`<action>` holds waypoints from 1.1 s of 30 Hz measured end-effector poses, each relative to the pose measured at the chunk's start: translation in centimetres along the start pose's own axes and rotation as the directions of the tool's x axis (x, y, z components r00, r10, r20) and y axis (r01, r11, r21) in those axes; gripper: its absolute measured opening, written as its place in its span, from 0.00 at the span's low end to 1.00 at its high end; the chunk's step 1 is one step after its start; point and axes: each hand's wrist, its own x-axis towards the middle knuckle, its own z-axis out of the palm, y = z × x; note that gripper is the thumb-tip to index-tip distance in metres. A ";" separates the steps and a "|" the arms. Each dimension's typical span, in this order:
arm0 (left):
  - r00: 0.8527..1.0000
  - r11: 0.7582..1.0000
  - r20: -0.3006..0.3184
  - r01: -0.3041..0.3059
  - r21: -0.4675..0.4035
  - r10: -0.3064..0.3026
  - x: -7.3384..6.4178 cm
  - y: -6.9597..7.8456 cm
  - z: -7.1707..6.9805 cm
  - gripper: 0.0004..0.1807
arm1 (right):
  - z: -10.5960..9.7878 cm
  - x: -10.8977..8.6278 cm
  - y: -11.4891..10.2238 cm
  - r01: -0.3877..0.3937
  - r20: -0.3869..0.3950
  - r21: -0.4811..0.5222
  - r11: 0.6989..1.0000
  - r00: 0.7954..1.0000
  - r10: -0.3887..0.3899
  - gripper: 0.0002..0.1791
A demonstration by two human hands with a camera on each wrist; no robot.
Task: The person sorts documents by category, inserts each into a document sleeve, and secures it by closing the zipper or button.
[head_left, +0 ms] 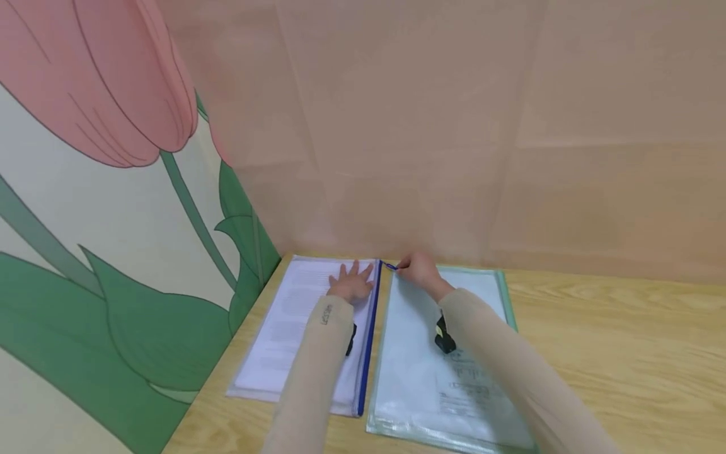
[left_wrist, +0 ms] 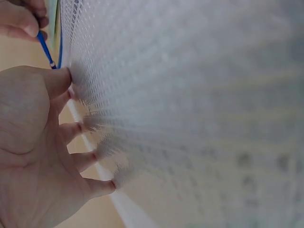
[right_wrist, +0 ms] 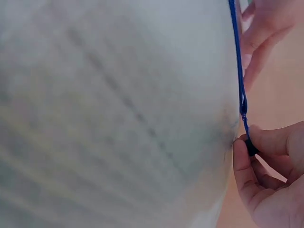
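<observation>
A clear mesh zip pouch point(head_left: 289, 321) with a blue zipper edge point(head_left: 368, 353) lies on the left of the table, printed papers inside. My left hand point(head_left: 351, 287) rests on its far part, fingers spread, fingertips on the mesh point(left_wrist: 156, 95). At the pouch's far right corner, my right hand point(head_left: 422, 271) pinches the zipper pull, its dark end point(right_wrist: 251, 147) between thumb and fingers. A short blue cord point(left_wrist: 43, 50) links that pull to the zipper. Beneath the right forearm lies a second pouch point(head_left: 408, 366) with pale green edges.
Both pouches lie side by side on a wood-grain table point(head_left: 612, 340). Behind the table's far edge hangs a pinkish-tan sheet point(head_left: 425, 126). On the left stands a wall with a tulip mural point(head_left: 125, 75).
</observation>
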 end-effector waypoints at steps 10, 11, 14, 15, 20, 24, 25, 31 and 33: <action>1.000 1.000 -0.025 0.001 0.020 -0.001 0.0 0.2 0.5 0.29 | 0.0 -1.0 -0.5 -0.046 0.027 -0.020 0.999 0.999 0.047 0.08; 1.000 1.000 -0.022 0.002 0.020 -0.001 0.0 0.2 0.5 0.29 | 0.0 -1.1 -0.6 -0.046 0.031 -0.021 0.999 0.998 0.047 0.08; 1.000 1.000 -0.018 0.001 0.018 -0.001 0.0 0.2 0.4 0.29 | 0.0 -1.3 -0.7 -0.025 0.031 -0.029 0.999 0.999 0.026 0.08; 1.000 1.000 -0.016 0.002 0.022 -0.001 -0.1 0.2 0.4 0.29 | 0.0 -1.4 -0.7 -0.013 0.030 -0.032 0.999 0.999 0.014 0.08; 1.000 0.999 -0.016 0.009 0.035 -0.008 -0.3 0.0 0.4 0.28 | 0.2 -1.8 -0.8 0.046 0.034 -0.041 0.998 0.998 -0.045 0.07; 1.000 0.999 -0.015 0.008 0.036 -0.007 -0.3 0.0 0.3 0.28 | 0.2 -2.2 -0.8 0.075 0.052 -0.039 0.996 0.996 -0.073 0.07; 1.000 0.999 -0.015 0.006 0.036 -0.006 -0.3 0.0 0.3 0.28 | 0.2 -2.3 -0.8 0.088 0.054 -0.040 0.995 0.995 -0.086 0.07; 1.000 1.000 -0.009 -0.004 0.031 0.004 -0.2 0.2 0.4 0.28 | 0.1 -3.2 -1.0 0.080 0.080 -0.030 0.996 0.994 -0.078 0.06; 1.000 1.000 -0.008 -0.005 0.030 0.005 -0.2 0.2 0.4 0.28 | 0.1 -3.4 -1.2 0.053 0.096 -0.028 0.998 0.994 -0.051 0.07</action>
